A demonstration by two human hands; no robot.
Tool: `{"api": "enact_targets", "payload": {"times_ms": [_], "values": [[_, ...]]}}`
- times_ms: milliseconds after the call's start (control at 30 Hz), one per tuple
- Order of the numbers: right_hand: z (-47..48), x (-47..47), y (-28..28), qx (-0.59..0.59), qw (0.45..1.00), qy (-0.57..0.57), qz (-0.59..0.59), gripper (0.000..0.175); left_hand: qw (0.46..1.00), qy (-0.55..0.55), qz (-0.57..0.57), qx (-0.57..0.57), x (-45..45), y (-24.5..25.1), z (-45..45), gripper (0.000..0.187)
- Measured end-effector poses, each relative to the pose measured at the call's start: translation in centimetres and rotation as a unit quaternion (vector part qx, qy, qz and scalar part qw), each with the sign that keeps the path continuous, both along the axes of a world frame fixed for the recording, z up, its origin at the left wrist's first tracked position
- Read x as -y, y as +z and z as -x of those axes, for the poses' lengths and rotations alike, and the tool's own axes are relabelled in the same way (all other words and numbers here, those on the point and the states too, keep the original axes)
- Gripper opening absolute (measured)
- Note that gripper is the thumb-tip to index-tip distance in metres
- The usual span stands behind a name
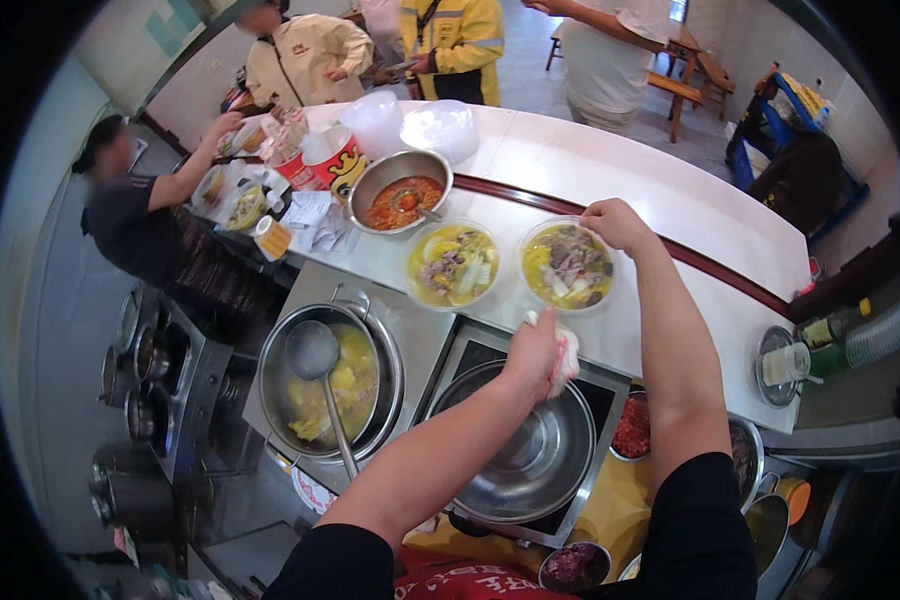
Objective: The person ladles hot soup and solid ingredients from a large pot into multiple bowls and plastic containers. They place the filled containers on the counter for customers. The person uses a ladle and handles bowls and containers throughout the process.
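Note:
My left hand (532, 352) grips a crumpled white cloth (566, 364) above the far rim of a large steel pan (529, 469), which sits on a cooktop. The fingers of my right hand (616, 223) touch the upper right rim of a clear plastic bowl (568, 266) of meat and cabbage in yellow broth. Just left of it stands a similar filled bowl (452, 264). A ladle (319, 356) rests in a steel pot (390, 375) of the same soup, to the left of the pan.
Behind the bowls is a steel basin (431, 169) of red chili sauce with a spoon. Stacked plastic lids (442, 131) and a red paper bucket (337, 157) stand nearby. A co-worker (150, 202) reaches over the counter at left. Chopped red chili (634, 427) sits right of the cooktop.

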State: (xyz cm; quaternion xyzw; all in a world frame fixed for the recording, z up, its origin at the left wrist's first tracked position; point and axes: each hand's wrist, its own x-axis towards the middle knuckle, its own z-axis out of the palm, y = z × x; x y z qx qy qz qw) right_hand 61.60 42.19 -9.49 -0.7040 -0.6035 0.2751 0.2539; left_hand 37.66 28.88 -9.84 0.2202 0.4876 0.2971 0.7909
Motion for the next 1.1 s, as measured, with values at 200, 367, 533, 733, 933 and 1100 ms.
{"api": "enact_targets", "payload": {"times_ms": [200,367,533,733,933,1100], "values": [[1.8,-3.2,0.2,0.039,0.999,0.008,0.012,0.023,0.98,-0.179,-0.023,0.079,5.0,4.7,8.6,0.036],[0.1,-3.9,-0.5,0.137,0.989,0.009,-0.06,0.032,0.959,-0.261,-0.083,0.077,9.0,12.5,21.1,0.039],[6.6,2.4,5.0,0.096,0.961,-0.068,-0.25,0.039,0.984,0.021,-0.139,0.112,19.6,10.9,36.7,0.059],[26.2,23.3,9.7,-0.113,0.962,0.176,-0.173,0.028,0.897,0.426,0.042,0.106,33.4,0.2,47.3,0.052],[33.7,33.7,8.2,-0.022,0.946,0.306,-0.108,0.032,0.855,0.505,-0.005,0.115,39.2,-4.1,54.0,0.026],[38.5,35.4,11.0,0.048,0.961,0.256,-0.093,0.03,0.779,0.626,0.023,-0.011,46.0,-8.0,63.4,0.023]]}}
